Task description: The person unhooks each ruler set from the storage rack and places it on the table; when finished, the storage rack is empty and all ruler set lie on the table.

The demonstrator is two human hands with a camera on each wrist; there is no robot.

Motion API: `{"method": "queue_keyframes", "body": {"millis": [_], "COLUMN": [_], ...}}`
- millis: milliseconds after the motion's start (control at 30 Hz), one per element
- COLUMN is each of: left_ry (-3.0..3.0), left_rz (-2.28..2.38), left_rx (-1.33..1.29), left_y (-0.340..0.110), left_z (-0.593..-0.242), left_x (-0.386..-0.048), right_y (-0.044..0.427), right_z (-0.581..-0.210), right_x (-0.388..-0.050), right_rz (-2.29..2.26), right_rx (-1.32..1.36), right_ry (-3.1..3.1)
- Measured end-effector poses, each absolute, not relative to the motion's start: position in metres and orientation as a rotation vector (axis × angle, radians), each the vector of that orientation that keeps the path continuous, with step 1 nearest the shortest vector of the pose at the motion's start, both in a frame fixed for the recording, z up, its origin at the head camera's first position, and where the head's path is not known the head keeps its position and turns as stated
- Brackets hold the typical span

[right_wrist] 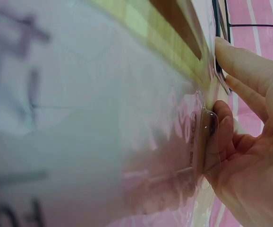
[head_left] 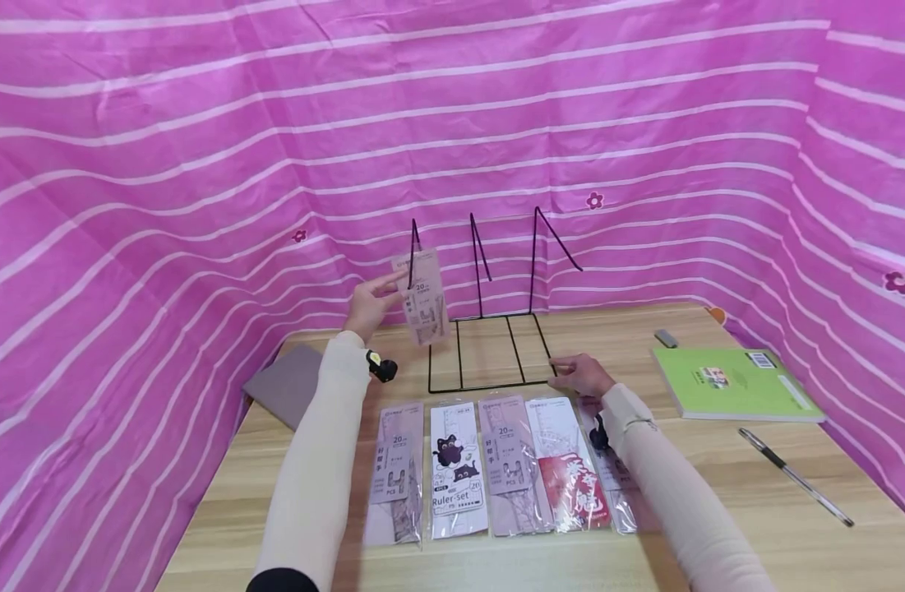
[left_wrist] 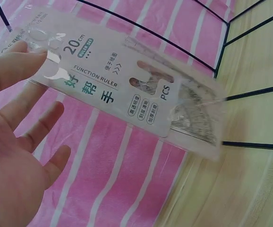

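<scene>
My left hand [head_left: 371,306] pinches the upper edge of a clear packet holding a ruler set [head_left: 427,316], printed "20 cm". In the left wrist view the thumb lies across its front, while other fingers spread behind. The black wire display rack [head_left: 489,386] has three slanting hooks; the left hook's tip crosses the front of the packet's upper part. I cannot tell whether it passes through the hole. At the base's right side, my right hand [head_left: 584,376] holds the wire between thumb and fingers. A blurred packet [right_wrist: 103,113] fills much of the right wrist view.
Several packaged ruler sets [head_left: 505,469] lie in a row before the rack, one partly under my right forearm. To the right are a green book [head_left: 733,386], a grey eraser-like block [head_left: 666,338] and a pen [head_left: 796,475]. A grey flat item [head_left: 285,382] lies left. Pink striped cloth surrounds the table.
</scene>
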State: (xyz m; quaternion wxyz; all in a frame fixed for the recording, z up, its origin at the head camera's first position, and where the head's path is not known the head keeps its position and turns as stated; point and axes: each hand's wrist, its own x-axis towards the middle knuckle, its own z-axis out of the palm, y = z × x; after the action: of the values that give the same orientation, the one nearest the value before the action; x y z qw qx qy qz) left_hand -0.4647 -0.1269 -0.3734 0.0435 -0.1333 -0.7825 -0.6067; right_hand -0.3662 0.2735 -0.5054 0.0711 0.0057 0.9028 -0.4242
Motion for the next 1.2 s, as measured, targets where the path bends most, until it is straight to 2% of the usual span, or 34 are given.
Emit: {"method": "queue_keyframes", "body": {"millis": [533,1200], "left_ry": [-2.274,-2.221], "left_rz": [-1.917,-1.947], "left_rx": [-0.453,-0.570], "left_y": [-0.134,-0.145], "left_z": [-0.376,-0.387], "left_x": [-0.455,-0.421], "right_y": [0.273,0.274], "right_z": [-0.502,-0.503], "right_x": [-0.365,-0.366], "right_rz": [-1.263,-1.279], "right_rx": [0.015,0.013], "right_ry": [2.707,2.683]}}
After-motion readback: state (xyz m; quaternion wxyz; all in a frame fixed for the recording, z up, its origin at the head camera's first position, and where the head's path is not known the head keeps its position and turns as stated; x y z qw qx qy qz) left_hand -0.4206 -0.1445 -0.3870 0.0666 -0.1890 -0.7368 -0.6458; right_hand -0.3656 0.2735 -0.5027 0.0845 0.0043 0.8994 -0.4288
